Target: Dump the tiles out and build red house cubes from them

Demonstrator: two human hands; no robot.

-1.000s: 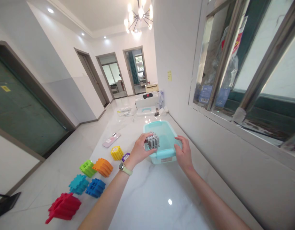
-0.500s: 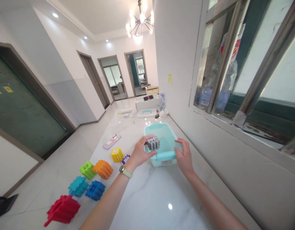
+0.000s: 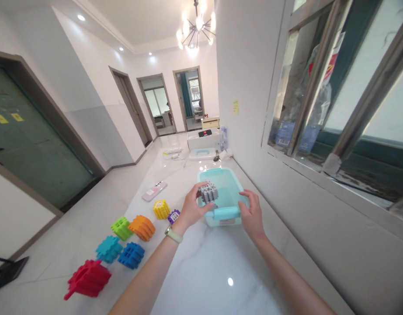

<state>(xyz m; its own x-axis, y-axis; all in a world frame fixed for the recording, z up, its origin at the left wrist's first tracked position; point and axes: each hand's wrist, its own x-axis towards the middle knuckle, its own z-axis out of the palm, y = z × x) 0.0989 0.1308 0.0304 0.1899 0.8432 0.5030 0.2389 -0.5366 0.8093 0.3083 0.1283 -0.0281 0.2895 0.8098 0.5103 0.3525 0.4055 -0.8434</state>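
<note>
My left hand (image 3: 192,209) grips a grey stack of notched foam-like blocks (image 3: 208,193), thumb below and fingers behind it. The stack is over the left side of a translucent teal plastic bin (image 3: 225,213). At the bin's near right corner, my right hand (image 3: 253,212) holds the rim between thumb and fingers. Left of my left wrist stand similar notched block cubes: purple (image 3: 173,216), yellow (image 3: 161,210), orange (image 3: 142,228), green (image 3: 121,228), teal (image 3: 109,249), blue (image 3: 131,255) and red (image 3: 89,278). My left forearm passes close to the purple one.
A pink phone (image 3: 154,191) lies on the white marbled table (image 3: 201,271) beyond the cubes. Further back are a clear lid with a teal handle (image 3: 202,153), keys (image 3: 216,156) and a white box (image 3: 203,140). A wall with a window runs along the right.
The grey stack has tilted slightly in my left hand and stays over the bin. My right hand keeps its place at the corner. The whole view has shifted a little.
</note>
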